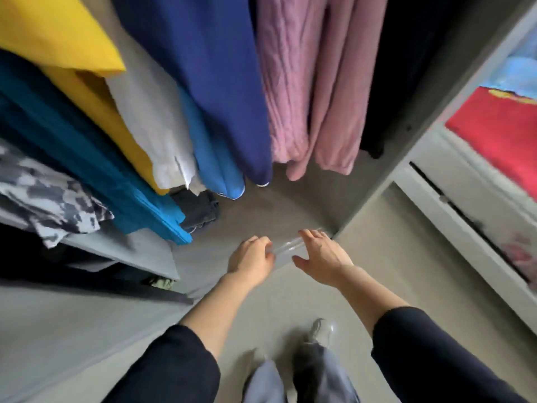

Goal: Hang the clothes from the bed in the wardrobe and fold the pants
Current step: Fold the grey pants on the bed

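Blurred clear object (pixel 286 247) at left grip (pixel 250 258)

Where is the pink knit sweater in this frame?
Head view, upper centre-right: the pink knit sweater hangs in the wardrobe between the navy garment and a black garment.

Clothes (pixel 203 82) hang in a row inside the wardrobe (pixel 412 106), and a folded garment (pixel 197 210) lies on its base beneath the left ones. The left hand (pixel 250 260) and right hand (pixel 322 257) are side by side at the base's front edge. The bed (pixel 465 228) stands to the right of the wardrobe.
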`<state>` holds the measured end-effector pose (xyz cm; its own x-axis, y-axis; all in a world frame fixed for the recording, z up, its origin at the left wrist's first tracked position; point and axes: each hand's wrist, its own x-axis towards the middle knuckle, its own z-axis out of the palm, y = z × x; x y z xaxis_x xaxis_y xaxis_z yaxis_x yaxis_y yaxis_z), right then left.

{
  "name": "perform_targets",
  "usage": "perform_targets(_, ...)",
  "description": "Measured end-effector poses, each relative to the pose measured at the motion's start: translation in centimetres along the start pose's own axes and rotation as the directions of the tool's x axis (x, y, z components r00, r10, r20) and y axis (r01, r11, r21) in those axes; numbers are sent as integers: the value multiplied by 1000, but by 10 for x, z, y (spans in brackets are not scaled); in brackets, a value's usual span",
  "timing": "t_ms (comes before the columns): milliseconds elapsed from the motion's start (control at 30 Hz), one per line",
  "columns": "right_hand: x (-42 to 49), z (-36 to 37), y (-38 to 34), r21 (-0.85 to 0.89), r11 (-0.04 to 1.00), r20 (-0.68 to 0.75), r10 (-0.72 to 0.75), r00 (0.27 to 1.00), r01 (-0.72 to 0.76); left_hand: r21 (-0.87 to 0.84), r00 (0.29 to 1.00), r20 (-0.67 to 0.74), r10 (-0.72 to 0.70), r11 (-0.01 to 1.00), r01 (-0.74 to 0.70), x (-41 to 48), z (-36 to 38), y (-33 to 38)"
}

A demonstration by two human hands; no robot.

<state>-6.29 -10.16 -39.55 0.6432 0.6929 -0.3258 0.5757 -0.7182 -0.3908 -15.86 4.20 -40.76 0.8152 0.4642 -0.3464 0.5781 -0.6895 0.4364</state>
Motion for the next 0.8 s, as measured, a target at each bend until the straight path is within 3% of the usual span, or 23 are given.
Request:
perform_targets(133,-66,-62,46,69,986,-85,161,983,-155,46,985,93,149,987,-154,-18,3,100)
perform_targets(333,-134,-133,169,121,920,-172,389,905,-372,131,902,199,383,902,-412,-3,42,268)
perform_targets(567,-206,-208,335,197,822,-208,567,797,-534,230,815,260,518,786,-573,21,106,465)
perform_targets(800,-253,-268,483,271,727,-214,685,697,-631,324,753,335,566,682,-656,42,162,631)
